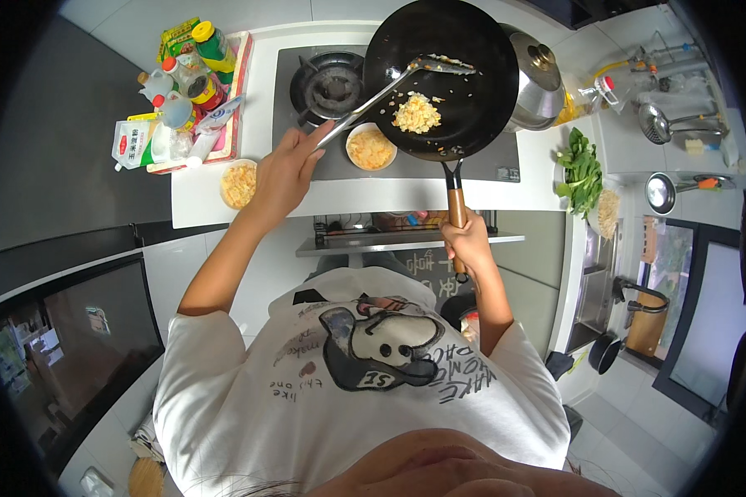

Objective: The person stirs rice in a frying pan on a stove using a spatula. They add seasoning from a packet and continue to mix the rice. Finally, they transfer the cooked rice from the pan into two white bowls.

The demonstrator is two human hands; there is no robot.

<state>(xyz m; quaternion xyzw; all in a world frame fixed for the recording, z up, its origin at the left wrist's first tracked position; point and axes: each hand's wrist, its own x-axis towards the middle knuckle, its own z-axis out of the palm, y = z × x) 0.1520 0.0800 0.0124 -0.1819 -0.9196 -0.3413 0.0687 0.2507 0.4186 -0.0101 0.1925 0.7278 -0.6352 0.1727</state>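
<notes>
My left hand [291,166] grips the metal handle of a spatula [385,91], whose blade rests over the far part of a black wok [472,105]. A small mound of fried rice [418,113] lies in the wok, with loose grains scattered around it. Around the wok's wooden handle [457,208], my right hand [467,238] is closed. One bowl of fried rice [372,148] stands on the cooktop just left of the wok. Another bowl of fried rice [239,184] sits at the counter's front left, partly behind my left wrist.
A bare gas burner [331,90] is left of the wok. Sauce bottles and bags crowd a tray [244,68] at the back left. A domed metal lid [533,81] and oil bottle [578,96] stand to the right, with leafy greens [581,171] near the sink [597,273].
</notes>
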